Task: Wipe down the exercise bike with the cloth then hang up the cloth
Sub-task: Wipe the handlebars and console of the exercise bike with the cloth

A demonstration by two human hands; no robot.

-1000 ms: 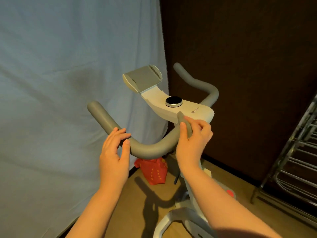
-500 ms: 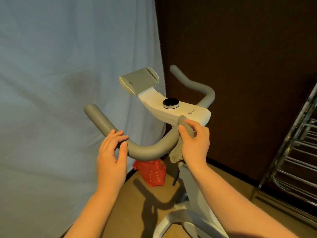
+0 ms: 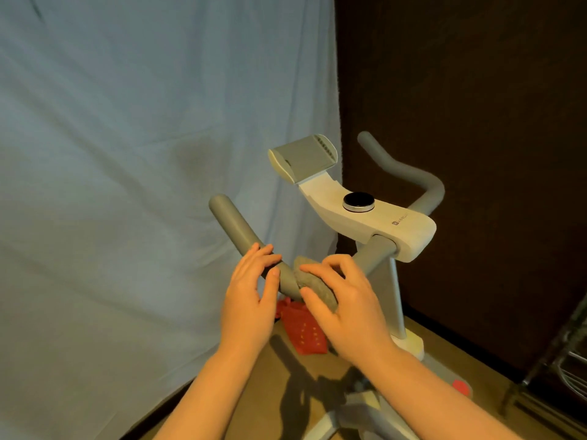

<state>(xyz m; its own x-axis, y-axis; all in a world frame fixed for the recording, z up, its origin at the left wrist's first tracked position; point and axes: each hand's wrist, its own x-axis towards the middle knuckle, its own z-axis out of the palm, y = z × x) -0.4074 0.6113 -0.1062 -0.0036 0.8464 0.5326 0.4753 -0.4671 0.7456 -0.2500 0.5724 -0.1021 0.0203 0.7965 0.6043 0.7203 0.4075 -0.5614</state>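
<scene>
Head view, only 1 camera. Exercise bike (image 3: 378, 217) sits center-right of frame: white console with a round black knob (image 3: 359, 202), a grey tilted holder plate (image 3: 301, 158) above it at center, white post running down to the base at bottom center. Grey handlebar (image 3: 236, 228) curves from center-left down to center and back up into the console; its other arm rises at upper right.

Left hand (image 3: 251, 300) at center, fingers laid over the handlebar's lower bend with the thumb (image 3: 270, 285) below, a loose hold round the bar. Right hand (image 3: 346, 308) just right of it, fingers curled, gripping the grey cloth (image 3: 316, 287) wrapped against the handlebar at the bottom of the bend. Cloth is bunched between thumb and fingers, touching the bar, just beside the left hand's thumb.

Red bag (image 3: 303, 331) with yellow dots on the floor, lower center, partly hidden behind the hands. Pale blue sheet (image 3: 127, 185) fills the left half. Dark wall (image 3: 476, 90) on the right. Metal wire rack (image 3: 568, 373) at lower right edge. Tan floor (image 3: 254, 392) at bottom.
</scene>
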